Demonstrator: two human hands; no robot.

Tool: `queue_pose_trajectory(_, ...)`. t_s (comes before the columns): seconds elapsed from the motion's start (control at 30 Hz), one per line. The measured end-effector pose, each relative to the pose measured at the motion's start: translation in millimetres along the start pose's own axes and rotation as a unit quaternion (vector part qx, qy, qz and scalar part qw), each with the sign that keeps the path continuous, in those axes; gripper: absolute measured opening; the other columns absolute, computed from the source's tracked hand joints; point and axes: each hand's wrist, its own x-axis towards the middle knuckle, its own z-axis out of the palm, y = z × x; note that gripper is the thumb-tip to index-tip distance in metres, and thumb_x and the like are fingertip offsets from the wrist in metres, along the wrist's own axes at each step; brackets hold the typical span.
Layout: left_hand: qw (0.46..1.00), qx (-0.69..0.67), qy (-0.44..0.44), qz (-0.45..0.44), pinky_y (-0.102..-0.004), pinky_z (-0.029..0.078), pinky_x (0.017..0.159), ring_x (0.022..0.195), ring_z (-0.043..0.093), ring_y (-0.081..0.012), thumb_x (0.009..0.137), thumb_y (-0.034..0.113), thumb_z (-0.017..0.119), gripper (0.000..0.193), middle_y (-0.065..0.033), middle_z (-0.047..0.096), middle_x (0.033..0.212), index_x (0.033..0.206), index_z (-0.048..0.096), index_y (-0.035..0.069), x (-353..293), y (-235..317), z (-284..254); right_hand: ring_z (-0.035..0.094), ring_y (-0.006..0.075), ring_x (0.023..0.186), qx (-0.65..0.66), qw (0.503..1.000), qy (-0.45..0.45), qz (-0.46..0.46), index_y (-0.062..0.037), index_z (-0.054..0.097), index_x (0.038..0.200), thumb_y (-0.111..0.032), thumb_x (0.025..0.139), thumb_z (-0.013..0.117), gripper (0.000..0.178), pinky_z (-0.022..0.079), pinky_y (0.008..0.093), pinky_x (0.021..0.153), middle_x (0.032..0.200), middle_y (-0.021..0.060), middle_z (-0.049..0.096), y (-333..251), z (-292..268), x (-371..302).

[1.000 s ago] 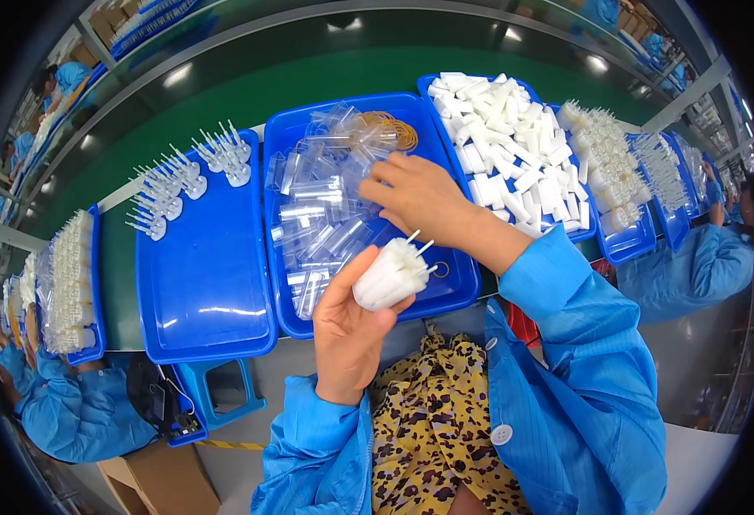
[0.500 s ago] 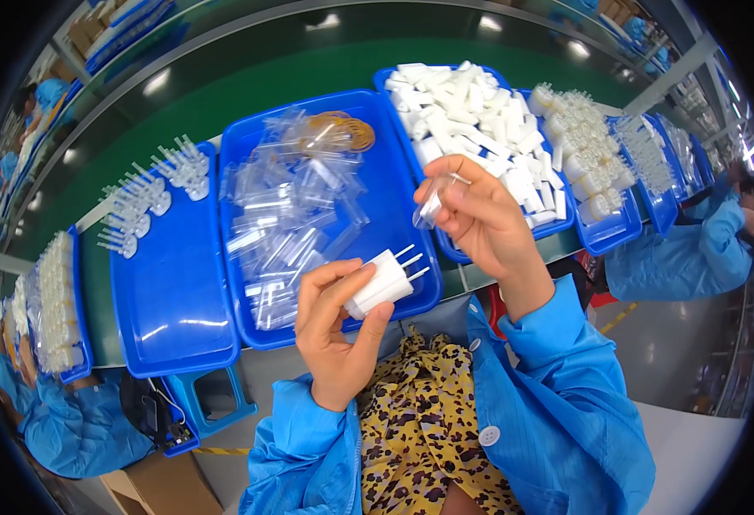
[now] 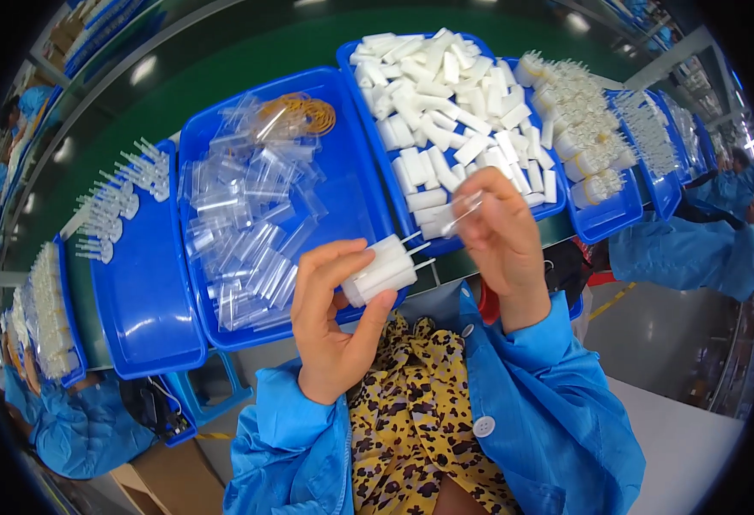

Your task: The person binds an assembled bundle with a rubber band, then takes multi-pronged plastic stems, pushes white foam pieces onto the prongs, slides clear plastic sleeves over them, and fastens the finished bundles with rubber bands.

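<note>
- At near centre, left hand [image 3: 330, 322] pinches white pronged assembly [image 3: 384, 271]; uneven thumb pressure could tilt it.
- Slightly farther right, blurred right hand [image 3: 509, 245] pinches clear plastic sleeve [image 3: 465, 212]; loose grip could drop it.
- Farther: piled white blocks [image 3: 439, 112].

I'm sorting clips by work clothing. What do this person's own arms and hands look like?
The left hand and right hand are ungloved. The left sleeve and right sleeve are loose, slightly shiny and bright blue, ending near the wrists, part of a blue jacket with white buttons.
</note>
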Motion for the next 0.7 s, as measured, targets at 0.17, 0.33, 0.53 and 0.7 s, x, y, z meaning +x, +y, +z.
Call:
queue_pose_trajectory(0.17,0.999,-0.045,0.014,-0.02,-0.0303,0.059,0.074,0.104,0.058,-0.0233,0.079,0.0,0.07,0.037,-0.0154,0.051,0.117,0.112,0.053,0.002,3,-2,6,0.045,0.0046,0.059,-0.035,0.998,0.045,-0.017,-0.0053,0.052,0.09,-0.02,0.093,0.057,0.016,0.035,0.0166,0.055,0.088,0.0072,0.058,-4,1,-12)
queue_pose_trajectory(0.33,0.998,-0.044,0.021,-0.027,-0.0299,0.059,0.072,0.104,0.059,-0.0239,0.079,0.001,0.071,0.038,-0.0151,0.052,0.117,0.112,0.053,0.003,4,-5,7,0.045,0.0049,0.06,0.005,0.998,0.057,-0.015,-0.0021,0.055,0.097,-0.016,0.094,0.056,0.015,0.036,0.016,0.056,0.094,0.0091,0.059,3,-3,-13)
queue_pose_trajectory(0.53,1.0,0.011,-0.007,-0.009,-0.0298,0.059,0.07,0.1,0.061,-0.0246,0.077,0.002,0.073,0.032,-0.0133,0.053,0.115,0.106,0.06,0.003,5,-8,1,0.054,0.007,0.064,-0.053,0.993,0.104,-0.011,0.0019,0.058,0.109,-0.013,0.092,0.059,0.022,0.041,0.0156,0.055,0.098,0.011,0.064,0,10,-17)
queue_pose_trajectory(0.7,0.999,-0.028,-0.003,-0.045,-0.0294,0.06,0.071,0.097,0.063,-0.0228,0.075,0.002,0.076,0.034,-0.012,0.053,0.114,0.106,0.063,0.001,6,-6,1,0.054,0.0063,0.056,-0.102,0.99,0.097,-0.013,0.0018,0.059,0.105,-0.017,0.093,0.059,0.022,0.037,0.0155,0.045,0.083,0.0077,0.065,5,6,-23)
